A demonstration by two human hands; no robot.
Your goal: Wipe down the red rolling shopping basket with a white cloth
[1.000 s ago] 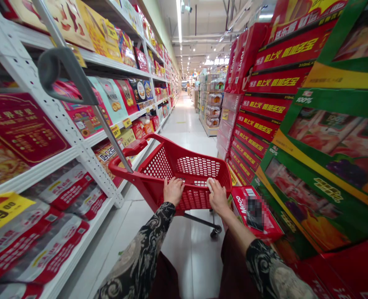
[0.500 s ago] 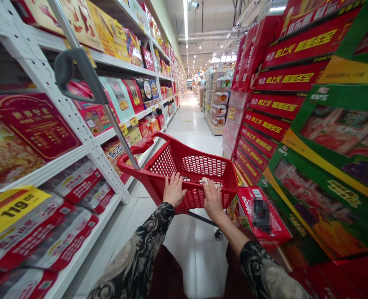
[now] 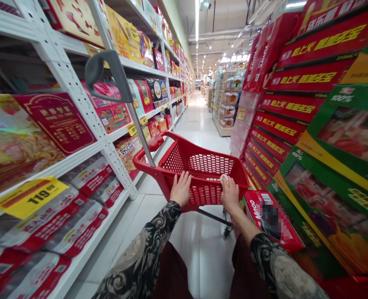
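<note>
Head view: both hands at the rear rim of a red shopping cart

The left hand lies open on the rim, fingers spread and not wrapped around it. The right hand rests on the rim toward the cart's right corner. A small pale patch shows at its fingertips, too small to identify, and I cannot tell whether this hand is gripping anything.

The cart stands at 12 o'clock from the person, on a pale tile floor. A grey handle grip on a long pole rises from its left side toward 11 o'clock. Patterned black sleeves enter from 7 and 5 o'clock.

At 9 o'clock, white metal shelving holds boxed goods and a yellow price tag reading 119. At 2 o'clock stand stacked red cartons, with fruit-printed green cartons at 3 o'clock. A red Meco box sits just beside the cart at 4 o'clock.
</note>
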